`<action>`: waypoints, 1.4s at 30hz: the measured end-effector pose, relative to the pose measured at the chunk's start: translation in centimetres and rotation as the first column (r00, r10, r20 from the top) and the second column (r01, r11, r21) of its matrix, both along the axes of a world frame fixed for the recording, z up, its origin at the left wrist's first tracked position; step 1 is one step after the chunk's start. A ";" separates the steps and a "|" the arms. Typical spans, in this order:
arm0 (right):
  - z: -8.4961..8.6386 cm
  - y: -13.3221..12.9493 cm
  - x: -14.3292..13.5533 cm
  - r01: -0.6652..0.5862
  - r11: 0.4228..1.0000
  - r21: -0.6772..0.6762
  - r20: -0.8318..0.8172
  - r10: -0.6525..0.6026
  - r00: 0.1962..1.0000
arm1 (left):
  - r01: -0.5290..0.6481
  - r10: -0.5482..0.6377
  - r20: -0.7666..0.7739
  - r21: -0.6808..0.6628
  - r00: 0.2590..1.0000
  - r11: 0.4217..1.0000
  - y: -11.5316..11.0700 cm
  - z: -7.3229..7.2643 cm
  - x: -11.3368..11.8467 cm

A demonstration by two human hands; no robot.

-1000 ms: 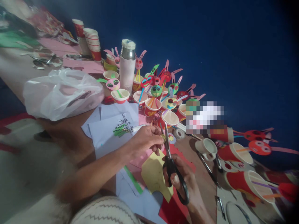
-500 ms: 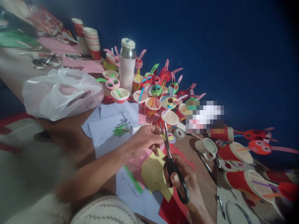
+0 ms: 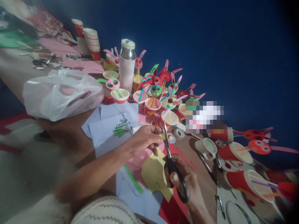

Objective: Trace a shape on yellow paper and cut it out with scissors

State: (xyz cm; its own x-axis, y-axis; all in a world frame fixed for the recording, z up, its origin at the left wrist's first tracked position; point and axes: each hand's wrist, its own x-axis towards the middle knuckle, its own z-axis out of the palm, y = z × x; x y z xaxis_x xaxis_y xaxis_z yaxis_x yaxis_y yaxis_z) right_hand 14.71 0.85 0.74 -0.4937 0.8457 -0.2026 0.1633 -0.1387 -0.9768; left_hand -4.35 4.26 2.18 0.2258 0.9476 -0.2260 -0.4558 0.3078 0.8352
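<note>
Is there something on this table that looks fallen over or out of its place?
Yes. At the right, two red paper cups lie on their sides, while the craft cups near the flask stand upright.

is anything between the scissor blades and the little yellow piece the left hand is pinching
Nothing visible. The left hand pinches the small yellow piece right beside the blades of the scissors, which the right hand holds by the black handles. The larger yellow sheet lies lower, on the table, not between them.

No readable text; red paper cups (image 3: pixel 149 109) bear printed marks, too blurred to read.
</note>
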 end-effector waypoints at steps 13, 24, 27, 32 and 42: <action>-0.5 0.2 0.0 -0.050 0.999 -0.008 -0.039 0.050 0.998 | 0.036 -0.036 -0.013 -0.003 0.999 0.999 0.3 -0.2 -0.3; 0.3 0.1 -0.1 -0.013 1.000 0.003 -0.013 0.013 1.000 | 0.063 -0.063 -0.040 -0.002 0.997 0.998 0.4 -0.2 -0.5; 0.3 0.1 -0.2 -0.012 1.000 0.016 0.000 0.012 1.000 | 0.080 -0.079 -0.037 0.003 0.996 0.997 0.4 -0.3 -0.5; -0.2 0.1 -0.2 0.016 0.999 0.046 -0.022 -0.015 1.000 | 0.072 -0.068 -0.108 0.039 0.992 0.997 0.0 -0.2 -0.2; 0.0 -0.1 -0.2 0.022 0.999 0.038 0.037 -0.023 0.999 | 0.024 -0.017 -0.093 0.075 0.996 0.997 0.0 -0.6 0.0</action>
